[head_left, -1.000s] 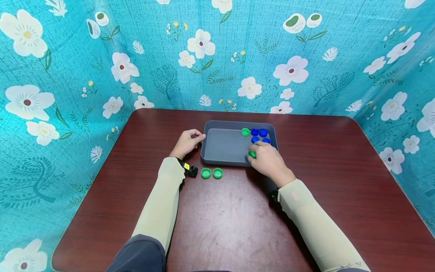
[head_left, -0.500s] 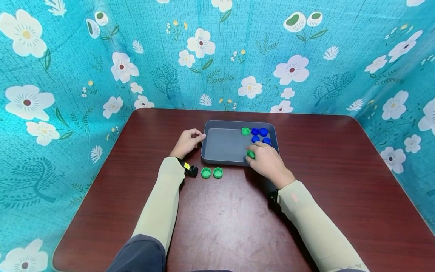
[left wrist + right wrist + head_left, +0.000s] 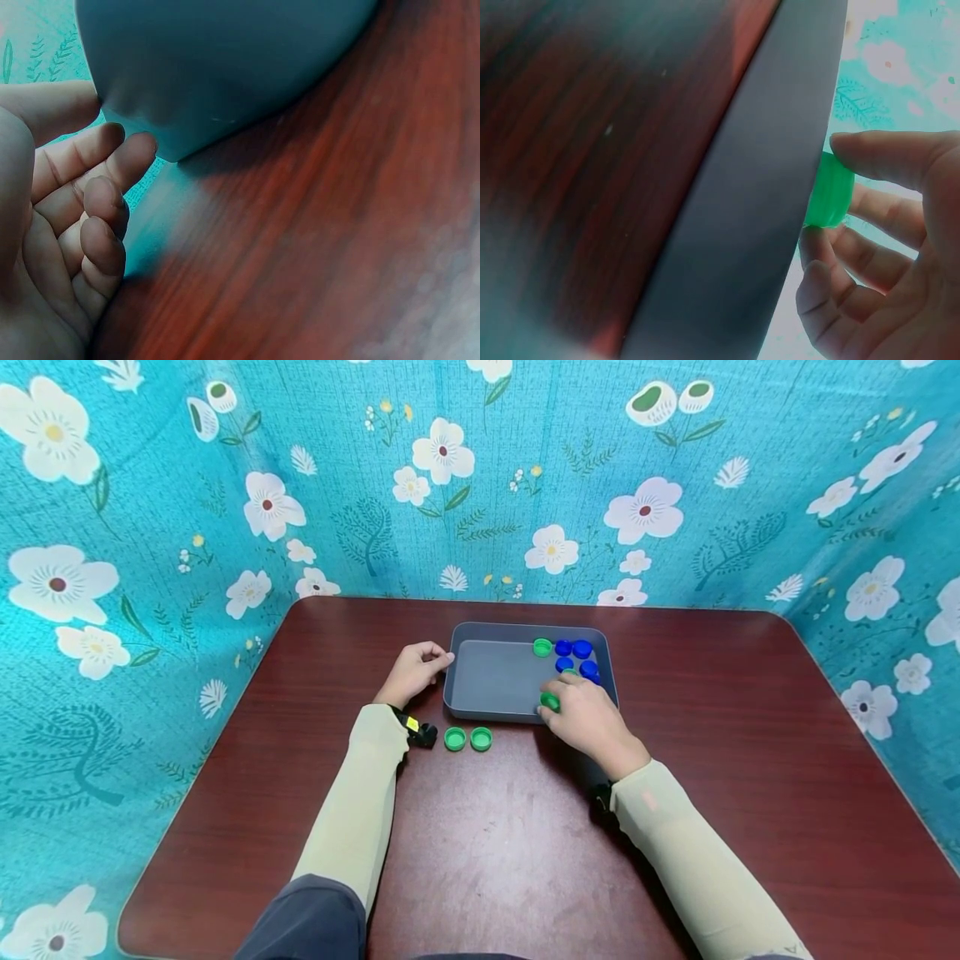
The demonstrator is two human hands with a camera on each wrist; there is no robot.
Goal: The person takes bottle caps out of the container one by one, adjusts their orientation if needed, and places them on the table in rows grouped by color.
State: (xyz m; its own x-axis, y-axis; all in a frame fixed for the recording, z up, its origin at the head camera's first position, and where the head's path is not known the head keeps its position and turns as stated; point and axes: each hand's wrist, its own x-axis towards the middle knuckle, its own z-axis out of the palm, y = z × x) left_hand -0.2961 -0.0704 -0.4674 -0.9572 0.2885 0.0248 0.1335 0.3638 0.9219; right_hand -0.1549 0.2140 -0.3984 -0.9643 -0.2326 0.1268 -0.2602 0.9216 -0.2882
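Note:
A grey tray lies on the table. At its left end my left hand holds the wall; in the left wrist view the thumb meets the rim and fingertips touch the outside. My right hand pinches a green bottle cap between thumb and fingers over the tray's near right part. The right wrist view shows this green cap just past the tray wall. Several blue caps lie in the far right corner, beside one green cap. Another green cap is mostly hidden behind the right hand.
Two green caps lie side by side on the dark red table, in front of the tray. A blue flowered curtain hangs behind and around the table.
My right hand has shifted slightly left and nearer with its green cap. Part of another green cap now shows beyond the fingers. The left hand and tray have stayed in place.

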